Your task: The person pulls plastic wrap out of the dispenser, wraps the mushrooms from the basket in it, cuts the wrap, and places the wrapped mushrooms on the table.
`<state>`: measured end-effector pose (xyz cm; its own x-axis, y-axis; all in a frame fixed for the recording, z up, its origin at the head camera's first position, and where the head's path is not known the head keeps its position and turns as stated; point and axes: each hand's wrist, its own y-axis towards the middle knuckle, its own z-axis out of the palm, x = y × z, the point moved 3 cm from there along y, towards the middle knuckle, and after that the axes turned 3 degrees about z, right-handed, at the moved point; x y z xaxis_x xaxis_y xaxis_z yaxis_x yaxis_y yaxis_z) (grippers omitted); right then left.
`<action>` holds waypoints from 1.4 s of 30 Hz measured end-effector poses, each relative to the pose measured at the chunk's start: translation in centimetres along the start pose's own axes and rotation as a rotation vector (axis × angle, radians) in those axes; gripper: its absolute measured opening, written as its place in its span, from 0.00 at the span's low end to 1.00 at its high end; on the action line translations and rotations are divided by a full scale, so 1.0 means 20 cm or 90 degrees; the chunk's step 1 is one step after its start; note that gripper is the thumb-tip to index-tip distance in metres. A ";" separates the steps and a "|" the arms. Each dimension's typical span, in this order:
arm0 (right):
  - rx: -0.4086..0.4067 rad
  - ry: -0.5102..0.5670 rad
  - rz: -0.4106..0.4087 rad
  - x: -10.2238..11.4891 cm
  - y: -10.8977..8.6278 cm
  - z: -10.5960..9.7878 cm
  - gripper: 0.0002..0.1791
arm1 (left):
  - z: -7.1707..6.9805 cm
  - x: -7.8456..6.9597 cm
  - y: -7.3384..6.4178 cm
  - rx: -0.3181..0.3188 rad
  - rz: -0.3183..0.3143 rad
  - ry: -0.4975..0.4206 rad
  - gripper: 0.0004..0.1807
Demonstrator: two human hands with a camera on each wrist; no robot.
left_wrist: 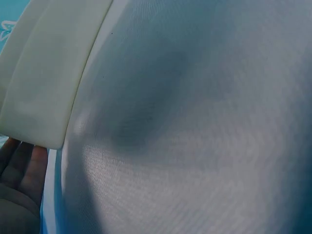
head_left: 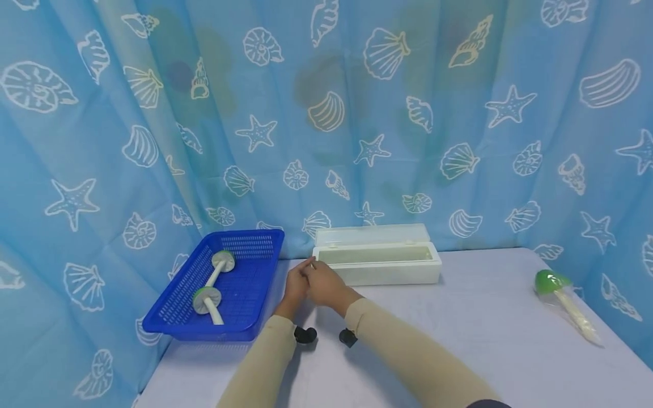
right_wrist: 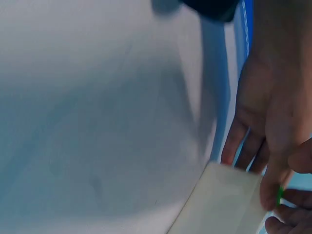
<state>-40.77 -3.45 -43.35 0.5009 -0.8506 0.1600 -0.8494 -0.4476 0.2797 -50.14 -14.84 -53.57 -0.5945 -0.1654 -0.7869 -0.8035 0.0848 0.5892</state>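
Observation:
A long white box (head_left: pixel 390 276) stands on the table with its translucent lid (head_left: pixel 374 234) raised at the back. My left hand (head_left: pixel 296 286) is at the box's left end; its fingers (left_wrist: pixel 31 173) reach behind the end while its thumb overlaps the corner in the right wrist view. My right hand (head_left: pixel 325 282) is close beside it, fingertips (right_wrist: pixel 292 212) bent near the left thumb. A small green edge (right_wrist: pixel 279 195) shows between the left thumb and the right fingertips; I cannot tell which hand holds it. In the left wrist view the left fingertips are hidden by the box.
A blue basket (head_left: pixel 257 327) at the left holds green-topped, white-stemmed mushroom shapes (head_left: pixel 208 299). Another green-topped, white-stemmed piece (head_left: pixel 571 306) in clear plastic lies at the table's right. A blue seashell curtain (head_left: pixel 306 147) hangs behind the white-covered table (head_left: pixel 490 317).

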 end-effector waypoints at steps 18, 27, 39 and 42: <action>0.034 0.129 -0.036 -0.28 -0.17 -0.04 0.21 | 0.04 -0.31 -0.01 0.004 -0.181 0.053 0.25; -0.031 0.111 0.107 -0.82 -0.50 -0.19 0.13 | 0.05 -0.47 0.06 0.047 -0.195 0.305 0.27; -0.011 0.091 0.163 -1.26 -0.53 -0.35 0.22 | 0.06 -0.51 0.16 0.222 -0.088 0.464 0.21; 0.034 0.126 0.171 -1.29 -0.52 -0.35 0.22 | 0.07 -0.50 0.17 0.253 -0.106 0.424 0.19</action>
<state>-43.63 25.13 -43.71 0.2763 -0.8723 0.4033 -0.9602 -0.2334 0.1532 -46.99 -11.52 -43.83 -0.4230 -0.7495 -0.5093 -0.9056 0.3308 0.2654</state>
